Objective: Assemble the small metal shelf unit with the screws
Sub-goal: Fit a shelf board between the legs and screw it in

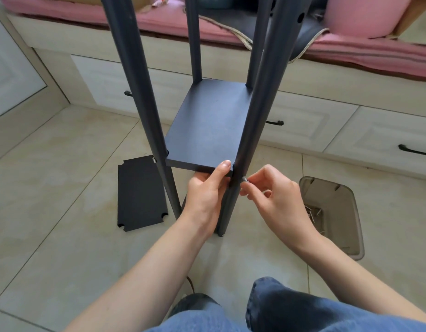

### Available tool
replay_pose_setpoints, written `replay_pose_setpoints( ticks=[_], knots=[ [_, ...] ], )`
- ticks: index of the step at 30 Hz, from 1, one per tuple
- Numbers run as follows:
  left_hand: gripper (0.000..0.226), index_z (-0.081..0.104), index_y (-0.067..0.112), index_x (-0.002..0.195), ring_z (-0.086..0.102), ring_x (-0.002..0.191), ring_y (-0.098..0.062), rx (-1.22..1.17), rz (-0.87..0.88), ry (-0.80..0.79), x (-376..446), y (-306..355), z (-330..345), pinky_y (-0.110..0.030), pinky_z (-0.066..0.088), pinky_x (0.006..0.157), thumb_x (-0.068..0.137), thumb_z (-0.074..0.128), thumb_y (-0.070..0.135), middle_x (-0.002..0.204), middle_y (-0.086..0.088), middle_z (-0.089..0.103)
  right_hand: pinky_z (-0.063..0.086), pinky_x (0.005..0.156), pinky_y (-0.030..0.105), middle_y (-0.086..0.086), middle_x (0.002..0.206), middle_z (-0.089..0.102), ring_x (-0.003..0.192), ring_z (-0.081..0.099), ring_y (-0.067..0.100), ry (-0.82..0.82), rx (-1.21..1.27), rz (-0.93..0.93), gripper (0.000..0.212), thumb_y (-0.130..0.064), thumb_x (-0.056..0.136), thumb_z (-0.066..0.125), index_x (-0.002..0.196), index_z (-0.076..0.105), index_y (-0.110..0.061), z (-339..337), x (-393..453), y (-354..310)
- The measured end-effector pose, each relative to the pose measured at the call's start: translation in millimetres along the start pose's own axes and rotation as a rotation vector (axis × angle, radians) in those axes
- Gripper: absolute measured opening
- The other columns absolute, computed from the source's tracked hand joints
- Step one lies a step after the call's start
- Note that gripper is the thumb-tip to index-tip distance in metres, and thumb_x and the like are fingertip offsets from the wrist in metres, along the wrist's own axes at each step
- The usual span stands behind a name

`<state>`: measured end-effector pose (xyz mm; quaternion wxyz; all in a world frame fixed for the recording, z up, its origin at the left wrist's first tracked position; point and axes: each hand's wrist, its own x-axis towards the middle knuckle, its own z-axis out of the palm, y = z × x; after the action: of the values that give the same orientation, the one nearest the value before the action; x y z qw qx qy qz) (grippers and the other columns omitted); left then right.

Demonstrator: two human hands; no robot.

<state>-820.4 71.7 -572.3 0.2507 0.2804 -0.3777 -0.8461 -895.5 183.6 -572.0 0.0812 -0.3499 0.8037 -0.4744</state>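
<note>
**me:** screwing the shelf board [207, 125] to the near-right post [250, 130]. My left hand [207, 197] grips the board's corner right against that post; my right hand [276, 200] pinches a screw [245, 179] at the post's outer side.

**reply:** next?

**me:** probably line it up with the hole and twist. Spare screws sit in the tray [350, 212] right of the post.
</note>
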Motion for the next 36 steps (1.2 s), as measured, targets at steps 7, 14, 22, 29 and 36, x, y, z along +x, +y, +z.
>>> replay_pose_setpoints(
  ticks=[7, 14, 22, 29, 36],
  knots=[
    [0.016, 0.068, 0.004, 0.1, 0.069, 0.085, -0.023, 0.075, 0.054, -0.069, 1, -8, -6, -0.025, 0.057, 0.073, 0.099, 0.058, 0.015, 0.097, -0.015, 0.07, 0.048, 0.064, 0.015, -0.007, 0.066, 0.07, 0.066, 0.067, 0.003, 0.015, 0.091, 0.058, 0.015, -0.018, 0.093, 0.067, 0.08, 0.062, -0.013, 5, 0, 1],
    [0.019, 0.07, 0.004, 0.104, 0.07, 0.095, -0.026, 0.109, 0.052, -0.063, 3, -11, -8, -0.025, 0.057, 0.079, 0.1, 0.057, 0.018, 0.104, -0.016, 0.072, 0.048, 0.062, 0.017, -0.012, 0.066, 0.069, 0.066, 0.066, 0.005, 0.016, 0.063, 0.032, 0.016, -0.02, 0.092, 0.068, 0.078, 0.061, -0.016, 4, 2, 2],
    [0.026, 0.066, 0.0, 0.115, 0.071, 0.106, -0.028, 0.072, 0.054, -0.031, 4, -14, -7, -0.023, 0.056, 0.081, 0.099, 0.058, 0.018, 0.115, -0.019, 0.072, 0.049, 0.061, 0.027, -0.009, 0.066, 0.067, 0.063, 0.063, 0.009, 0.004, -0.109, -0.092, 0.018, -0.024, 0.094, 0.066, 0.081, 0.058, -0.013, 2, 2, 6],
    [0.021, 0.069, 0.003, 0.109, 0.072, 0.103, -0.024, 0.033, 0.04, -0.069, 5, -14, -10, -0.02, 0.055, 0.08, 0.098, 0.059, 0.019, 0.109, -0.014, 0.075, 0.042, 0.057, 0.023, -0.011, 0.055, 0.064, 0.058, 0.059, 0.007, 0.01, -0.142, -0.031, 0.028, -0.039, 0.091, 0.063, 0.067, 0.059, -0.026, 0, 9, 5],
    [0.018, 0.076, 0.01, 0.096, 0.072, 0.103, -0.027, 0.034, 0.022, -0.065, 4, -13, -12, -0.021, 0.056, 0.081, 0.097, 0.061, 0.02, 0.107, -0.015, 0.075, 0.048, 0.06, 0.031, -0.011, 0.063, 0.066, 0.057, 0.058, 0.006, -0.047, -0.254, -0.024, 0.031, -0.047, 0.091, 0.06, 0.073, 0.065, -0.022, -4, 5, 1]
  ],
)
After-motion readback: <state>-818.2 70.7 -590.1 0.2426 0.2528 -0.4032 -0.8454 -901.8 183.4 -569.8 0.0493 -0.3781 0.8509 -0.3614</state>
